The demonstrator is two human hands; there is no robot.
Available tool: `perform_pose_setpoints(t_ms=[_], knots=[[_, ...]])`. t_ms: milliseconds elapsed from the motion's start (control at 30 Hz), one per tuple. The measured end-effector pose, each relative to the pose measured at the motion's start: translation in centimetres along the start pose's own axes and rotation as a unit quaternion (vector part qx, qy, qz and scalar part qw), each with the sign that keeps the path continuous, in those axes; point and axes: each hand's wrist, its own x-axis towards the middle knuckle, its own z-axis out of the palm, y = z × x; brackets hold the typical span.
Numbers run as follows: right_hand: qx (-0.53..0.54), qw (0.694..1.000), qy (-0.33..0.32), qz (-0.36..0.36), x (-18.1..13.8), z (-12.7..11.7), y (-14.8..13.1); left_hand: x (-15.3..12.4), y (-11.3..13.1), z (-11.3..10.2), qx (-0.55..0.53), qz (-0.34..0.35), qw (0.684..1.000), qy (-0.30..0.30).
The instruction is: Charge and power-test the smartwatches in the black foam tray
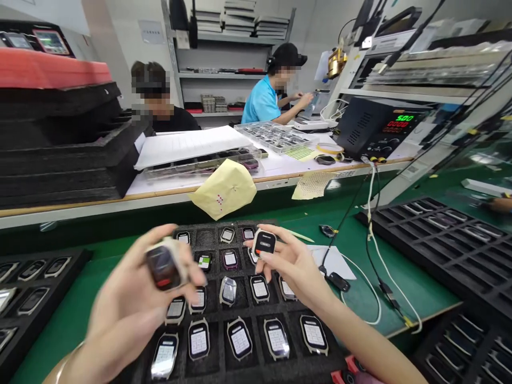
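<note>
My left hand (132,288), smeared by motion, grips a smartwatch body (163,265) with a dark screen and a red patch low on it. In my right hand (294,261), a second smartwatch body (264,243) is pinched between thumb and fingers; its lit black screen shows pale buttons and a red-orange mark. Both hands are above a black foam tray (216,362) whose square pockets hold several strapless watch bodies, most with lit white screens. One watch (205,261) shows a green and white pattern. My hands and forearms hide parts of the tray.
Black trays of watch parts flank me on the left (52,298) and right (432,213). A raised shelf (276,184) bears stacked foam trays (60,133), papers and a power supply (380,128). Cables (374,240) hang at the right. Two people sit beyond the shelf.
</note>
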Motion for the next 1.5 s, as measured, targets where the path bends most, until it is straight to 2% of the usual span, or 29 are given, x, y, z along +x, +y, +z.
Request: perform_pose_setpoints(t_ms=[167, 333, 567, 700, 900, 1067, 1300, 1500], knots=[[0.005, 0.999, -0.037, 0.027, 0.8, -0.7, 2.4, 3.7, -4.1, 1.5, -0.059, -0.089, 0.994, -0.036], [-0.005, 0.999, -0.051, 0.011, 0.7, -0.4, 2.5, 4.3, -6.7, 1.2, -0.058, -0.09, 0.992, -0.063], [-0.107, 0.994, 0.009, -0.001, 0.8, 0.1, 2.7, 4.0, -7.1, 0.9, -0.08, -0.067, 0.987, -0.125], [-0.092, 0.996, -0.012, 0.004, 0.7, -0.2, 2.8, 4.1, -7.2, 1.0, -0.083, -0.061, 0.987, -0.124], [-0.016, 0.995, -0.095, 0.026, 0.5, -0.3, 2.6, 4.5, -7.2, 0.7, -0.072, -0.066, 0.991, -0.094], [-0.022, 0.996, -0.08, 0.038, 0.3, 0.0, 2.8, 4.4, -7.4, 0.5, -0.092, -0.045, 0.987, -0.124], [0.004, 0.995, -0.099, 0.012, 0.4, -0.7, 3.1, 4.3, -7.6, 1.0, -0.063, -0.063, 0.992, -0.093], [-0.033, 0.998, -0.058, 0.008, 0.3, -0.5, 3.2, 4.0, -7.6, 0.8, -0.052, -0.053, 0.99, -0.116]])
